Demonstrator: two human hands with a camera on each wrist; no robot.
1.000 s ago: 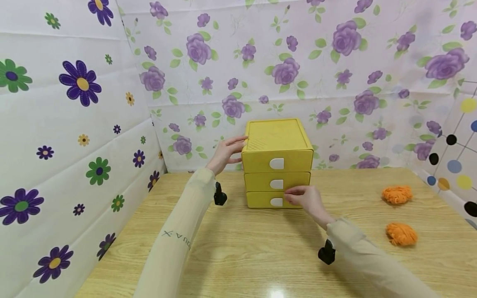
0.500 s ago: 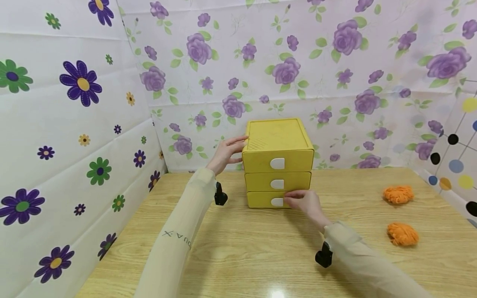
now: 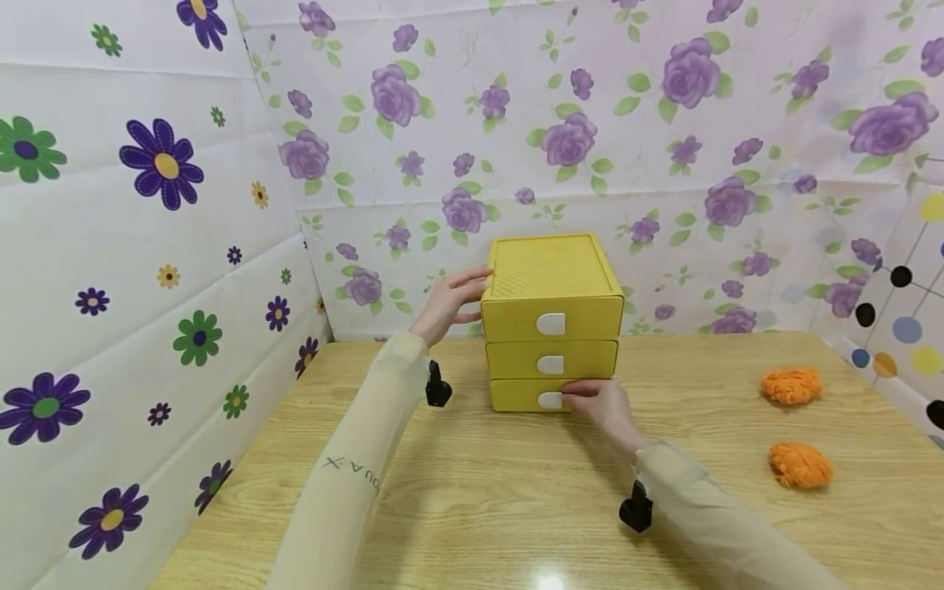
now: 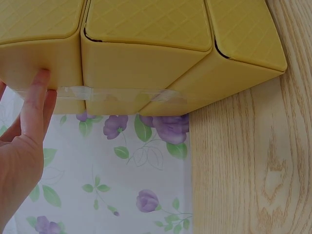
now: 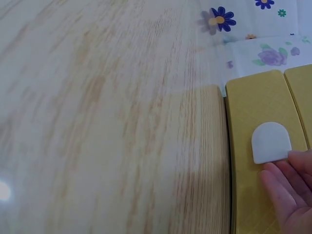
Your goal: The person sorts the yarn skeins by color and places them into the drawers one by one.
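A yellow three-drawer storage box stands at the back of the table, all its drawers closed. My left hand rests its extended fingertips against the box's left side near the top; the left wrist view shows the fingers touching the smooth side wall. At the bottom drawer, my right hand pinches the edge of the white handle between thumb and fingers. The handle's far edge stays visible, while the fingertips' grip behind it is partly hidden.
Two orange yarn-like bundles lie on the right of the wooden table. Flower-printed cloth hangs behind and to the left. Clear tape runs across the box's side.
My right fingertips have shifted slightly left onto the bottom drawer's handle, and the right wrist has moved a little left and down. The left hand stays against the box.
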